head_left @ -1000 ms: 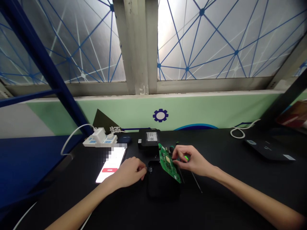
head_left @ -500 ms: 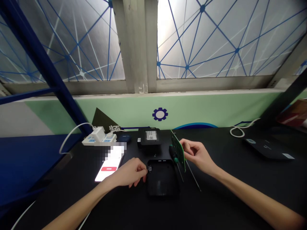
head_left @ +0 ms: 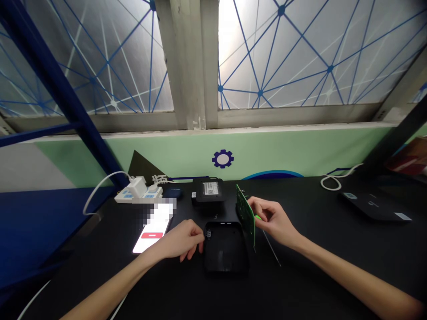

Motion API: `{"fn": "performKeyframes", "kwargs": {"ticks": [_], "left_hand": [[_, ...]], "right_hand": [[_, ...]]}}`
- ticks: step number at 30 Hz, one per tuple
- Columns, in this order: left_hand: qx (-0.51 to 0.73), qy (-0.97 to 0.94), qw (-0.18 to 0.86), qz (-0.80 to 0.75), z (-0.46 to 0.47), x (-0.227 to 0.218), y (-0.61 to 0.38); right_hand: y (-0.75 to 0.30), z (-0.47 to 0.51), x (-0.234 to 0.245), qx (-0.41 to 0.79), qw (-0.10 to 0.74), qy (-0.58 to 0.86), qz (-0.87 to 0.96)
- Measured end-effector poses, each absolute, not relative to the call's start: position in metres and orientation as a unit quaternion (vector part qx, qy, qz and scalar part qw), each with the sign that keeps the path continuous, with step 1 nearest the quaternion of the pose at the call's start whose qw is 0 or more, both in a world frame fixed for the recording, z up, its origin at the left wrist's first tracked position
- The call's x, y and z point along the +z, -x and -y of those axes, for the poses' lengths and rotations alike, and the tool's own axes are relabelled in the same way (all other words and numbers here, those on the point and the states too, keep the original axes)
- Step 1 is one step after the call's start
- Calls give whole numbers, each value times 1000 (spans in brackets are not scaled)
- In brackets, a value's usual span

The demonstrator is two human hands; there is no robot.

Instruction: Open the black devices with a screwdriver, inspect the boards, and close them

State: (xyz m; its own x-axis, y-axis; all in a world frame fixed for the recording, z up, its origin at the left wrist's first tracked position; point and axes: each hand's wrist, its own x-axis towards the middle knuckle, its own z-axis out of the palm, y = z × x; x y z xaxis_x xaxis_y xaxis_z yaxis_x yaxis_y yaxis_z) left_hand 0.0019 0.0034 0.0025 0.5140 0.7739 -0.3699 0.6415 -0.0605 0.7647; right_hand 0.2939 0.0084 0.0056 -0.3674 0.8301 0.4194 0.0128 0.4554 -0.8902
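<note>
As right hand [head_left: 271, 221] grips green circuit board [head_left: 245, 215], upright

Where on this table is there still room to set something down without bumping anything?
The widest free patch of black tabletop lies between the right hand and the flat black device. Another lies in front of the open black case, between the forearms. It's crowded around that case, where the left hand, green circuit board and black box bunch together.

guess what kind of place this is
Probably an electronics repair bench: the right hand holds a green circuit board beside a black device casing, with a power strip nearby.
</note>
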Motion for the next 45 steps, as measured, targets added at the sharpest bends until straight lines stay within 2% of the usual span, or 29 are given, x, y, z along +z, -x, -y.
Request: {"fn": "performKeyframes", "kwargs": {"ticks": [11, 20, 30, 34, 45], "left_hand": [[66, -716, 496, -487, -5, -1, -1], [62, -726, 479, -489, -5, -2, 0], [57, -727, 473, -495, -3, 4, -2], [56, -727, 471, -497, -3, 5, -2], [65, -739, 454, -494, -2, 9, -3]], "right_hand": [[-287, -5, -6, 353, 422, 286, 785], [-284, -3, -13, 340, 395, 286, 804], [-288, -4, -4, 337, 479, 258, 768], [-289, -4, -4, 337, 488, 258, 763], [-284, -3, -14, 315, 391, 289, 816]]}}
